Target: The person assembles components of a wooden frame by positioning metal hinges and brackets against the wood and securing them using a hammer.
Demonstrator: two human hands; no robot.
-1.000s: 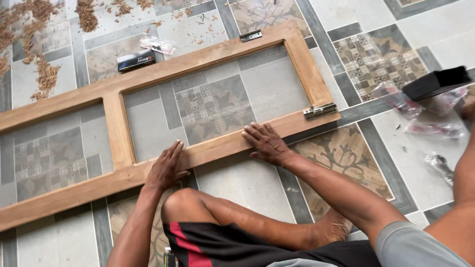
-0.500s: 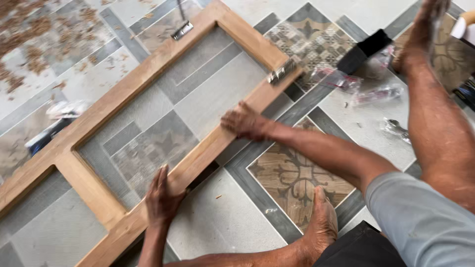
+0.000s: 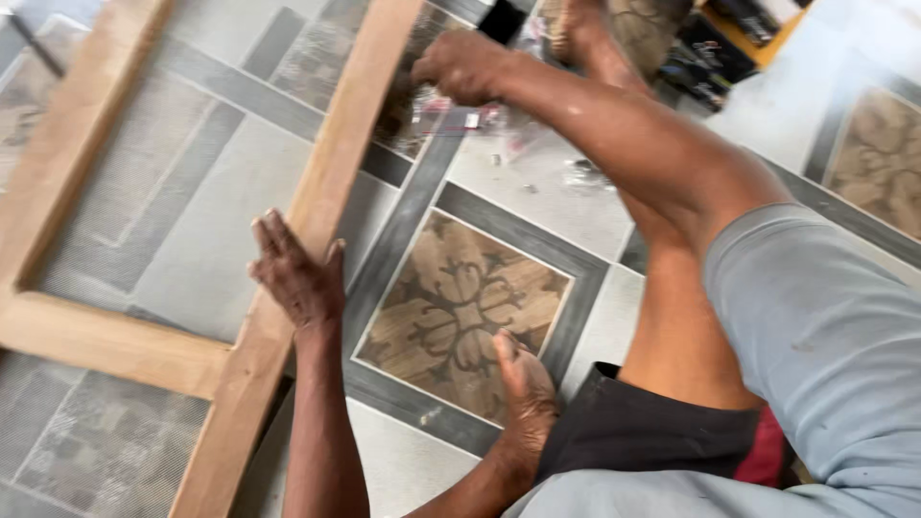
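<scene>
A bare foot (image 3: pixel 523 384) rests on a brown flower tile (image 3: pixel 460 307) on the smooth floor. Just beside it, the left hand (image 3: pixel 297 273) lies flat on the wood frame (image 3: pixel 278 317), fingers close together. The frame is long, pale and flat, with fine grey mesh (image 3: pixel 144 192) inside. Farther off, the right hand (image 3: pixel 460 65) is curled at the frame's edge; what it grips is too blurry to tell. Clear plastic bags (image 3: pixel 537 134) with small bits inside lie beyond.

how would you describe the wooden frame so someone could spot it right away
Start from the patterned grey tiled floor. Lying flat on its left side is the wooden frame, pale bare timber rails with grey mesh between them; the left hand presses flat on one rail. It is the only large wooden thing there.
</scene>
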